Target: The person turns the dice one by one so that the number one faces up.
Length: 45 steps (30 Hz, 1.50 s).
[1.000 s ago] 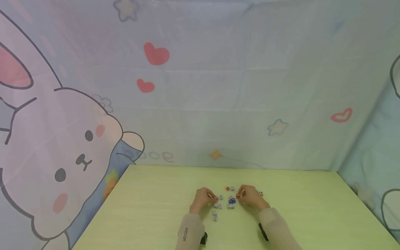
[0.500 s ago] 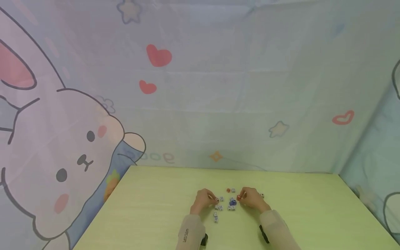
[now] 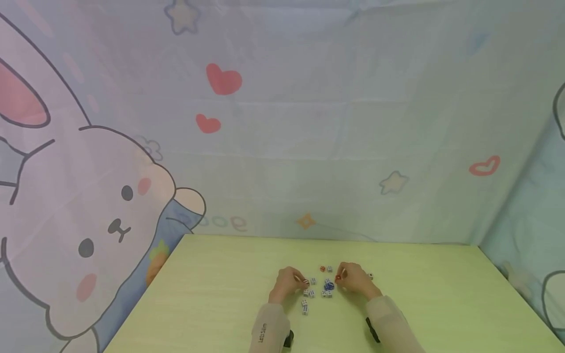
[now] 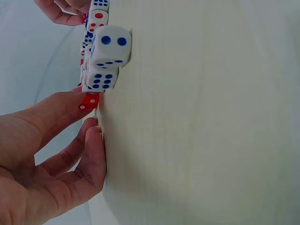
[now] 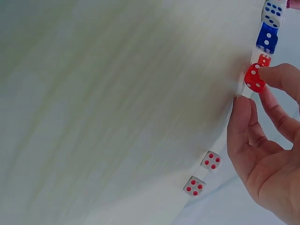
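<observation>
In the head view my left hand (image 3: 288,283) rests low over the table, at the left side of a group of small dice. Between its thumb and finger it pinches a red die (image 4: 88,101) with white pips. White dice (image 4: 110,46) with blue pips stand close by it. Across the group, my right hand (image 3: 354,278) holds another red die (image 5: 255,77), which tilts in the fingertips. Beyond that one in the right wrist view are a further red die (image 5: 264,60) and a see-through blue die (image 5: 267,38).
An orange-red die (image 3: 322,268) and a white die (image 3: 329,269) lie at the back of the group. Two white dice (image 5: 211,161) with red pips sit below the right hand in its wrist view. A printed cloth (image 3: 282,147) hangs behind the pale table (image 3: 212,294).
The red die in my right hand has turned in the fingertips, and that hand has shifted very slightly. My left hand stays in place. The whole head view has shifted a little.
</observation>
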### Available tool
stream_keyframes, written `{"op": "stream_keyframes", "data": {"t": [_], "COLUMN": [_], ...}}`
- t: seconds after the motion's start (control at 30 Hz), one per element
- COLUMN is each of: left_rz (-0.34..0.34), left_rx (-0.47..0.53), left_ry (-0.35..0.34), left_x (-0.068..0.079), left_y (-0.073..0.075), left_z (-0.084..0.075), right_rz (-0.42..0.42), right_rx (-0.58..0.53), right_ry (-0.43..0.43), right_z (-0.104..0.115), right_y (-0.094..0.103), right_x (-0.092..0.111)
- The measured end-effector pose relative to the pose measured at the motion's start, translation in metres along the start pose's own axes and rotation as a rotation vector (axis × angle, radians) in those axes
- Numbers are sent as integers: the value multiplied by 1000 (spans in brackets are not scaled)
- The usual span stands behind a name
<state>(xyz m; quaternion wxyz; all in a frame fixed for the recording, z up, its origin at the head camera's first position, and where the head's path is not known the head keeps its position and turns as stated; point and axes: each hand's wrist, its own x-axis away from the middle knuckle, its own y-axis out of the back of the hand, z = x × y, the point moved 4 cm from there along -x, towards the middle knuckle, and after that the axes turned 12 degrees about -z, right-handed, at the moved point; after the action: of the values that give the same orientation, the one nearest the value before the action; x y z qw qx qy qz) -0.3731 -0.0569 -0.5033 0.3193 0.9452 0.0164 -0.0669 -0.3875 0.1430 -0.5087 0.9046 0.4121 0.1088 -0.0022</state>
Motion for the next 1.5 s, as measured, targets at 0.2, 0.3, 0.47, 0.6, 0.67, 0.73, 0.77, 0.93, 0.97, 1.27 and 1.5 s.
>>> {"op": "stream_keyframes", "data": {"t": [0.2,0.3,0.47,0.6,0.67,0.73,0.77,0.93,0.97,1.27,1.5], "left_rz": [1,-1,1,2,-1,-4,-4,-3,-3,-5,-2], "left_rx": [2,-1,4,-1,-8,-12,-14,-9,-9,-10,-6], "left_ry": [0,-3,2,-7,-12,-13,-12,-12,-13,-12,-8], "left_x": [0,0,1,1,0,0,-1,-1,-1,0,1], "left_y": [0,0,0,-1,-1,0,0,-1,-1,0,-1], "left_z": [-1,-1,-1,-1,-1,-1,-1,0,0,1,1], "right_rz": [-10,-13,-18,-24,-32,-42,-43,-53,-51,-54,-68], "right_rx": [8,9,6,-12,-25,-16,-16,-27,-34,11,52], "right_ry": [12,7,3,-1,-5,3,1,-4,-8,-23,-20], "right_z": [1,0,0,-2,-3,-5,-7,-13,-14,-25,-26], "right_y": [0,-1,0,7,13,21,25,42,44,46,41], "right_x": [0,1,2,1,-1,-4,-5,-9,-9,-11,-9]}}
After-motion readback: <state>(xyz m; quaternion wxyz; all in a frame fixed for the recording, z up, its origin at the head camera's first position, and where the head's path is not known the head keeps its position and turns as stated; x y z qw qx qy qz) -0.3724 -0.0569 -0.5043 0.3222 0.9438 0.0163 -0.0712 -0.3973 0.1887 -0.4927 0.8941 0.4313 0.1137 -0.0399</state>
